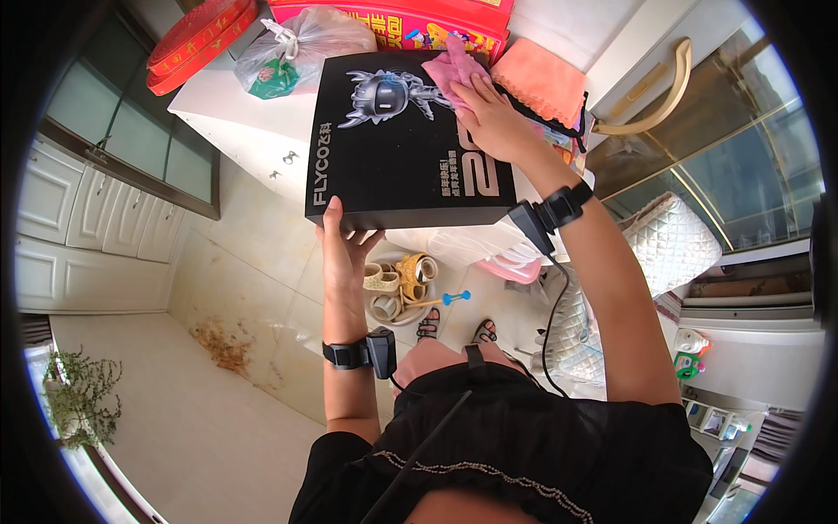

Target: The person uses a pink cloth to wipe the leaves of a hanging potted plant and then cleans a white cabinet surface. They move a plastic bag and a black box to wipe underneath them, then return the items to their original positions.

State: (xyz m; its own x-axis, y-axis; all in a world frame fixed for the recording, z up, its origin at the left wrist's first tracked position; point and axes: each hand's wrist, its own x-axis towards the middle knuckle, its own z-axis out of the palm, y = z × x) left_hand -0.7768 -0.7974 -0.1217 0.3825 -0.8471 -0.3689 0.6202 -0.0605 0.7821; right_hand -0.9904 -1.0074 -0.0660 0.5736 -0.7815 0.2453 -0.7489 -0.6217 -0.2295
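A large black Flyco cardboard box (393,164) is before me, its printed face turned up and showing a silver horned figure. My left hand (344,239) holds its near left corner, thumb on the upper edge and fingers beneath. On the far right of the box, my right hand (488,118) presses a pink cloth (455,69) flat against the printed face. Part of the cloth bunches up beyond my fingertips. Whether the underside of the box rests on the white cabinet (255,141) is hidden.
Behind the box stand a tied plastic bag (308,46), a red round box (200,42) and a red printed carton (432,26). An orange cloth (543,78) lies at the right, near a door handle (674,92). Below, a basin (399,321) holds several shoes.
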